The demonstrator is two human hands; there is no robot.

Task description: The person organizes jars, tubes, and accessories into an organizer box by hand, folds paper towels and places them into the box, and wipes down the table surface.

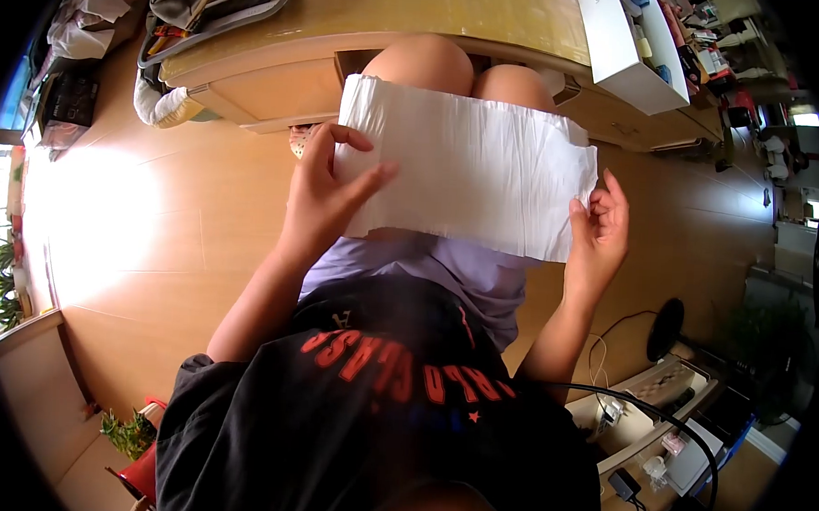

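Observation:
A crinkled white sheet (pixel 459 166), perhaps paper or thin plastic, is stretched above my lap with its torn-looking short edge on the right. At its left end my left hand (pixel 326 183) lies over the edge, thumb and index finger spread apart in front of the sheet. Its other fingers are mostly hidden, and the thumb tip is slightly blurred. Along the right edge, my right hand (pixel 598 218) grips the sheet, thumb at the near face and the other fingers curled beside it. My bare knees (pixel 422 64) show beyond the sheet's far edge.
In front stands a wooden desk (pixel 438 10) with drawers. It bears a grey tray (pixel 218 37) of items at left and a white box (pixel 633 55) at right. Behind me on the right, a drawer-like bin (pixel 641 403) holds cables and plugs. A potted plant (pixel 129 433) is at lower left.

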